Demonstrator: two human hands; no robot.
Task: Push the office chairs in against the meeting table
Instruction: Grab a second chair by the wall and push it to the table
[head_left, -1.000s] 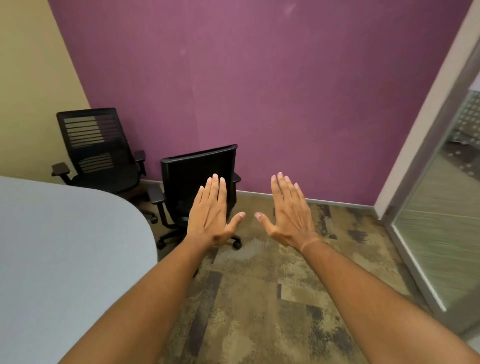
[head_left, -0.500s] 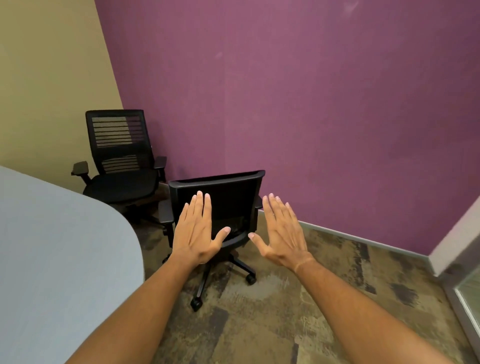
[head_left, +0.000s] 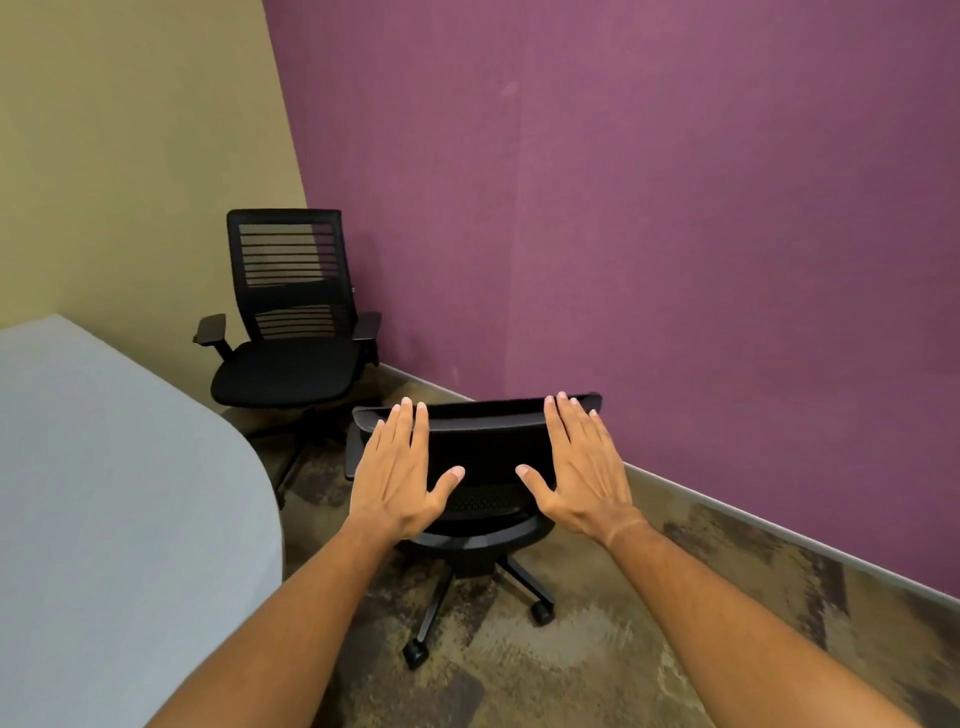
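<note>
A black office chair (head_left: 483, 452) stands just in front of me with its backrest turned toward me. My left hand (head_left: 400, 473) and my right hand (head_left: 582, 467) are spread flat over the back of that backrest, fingertips at its top edge; contact is not certain. A second black mesh-back chair (head_left: 291, 332) stands in the far corner, facing me, apart from the table. The grey meeting table (head_left: 104, 493) with a rounded edge fills the left side.
A purple wall (head_left: 623, 208) runs close behind the near chair, meeting a tan wall (head_left: 130, 156) at the corner. Patterned brown carpet (head_left: 597, 649) covers the floor to the right and in front.
I have come closer to the near chair and the view has swung left. Both hands have risen from mid-air to the chair's backrest. The glass door at right has left the view.
</note>
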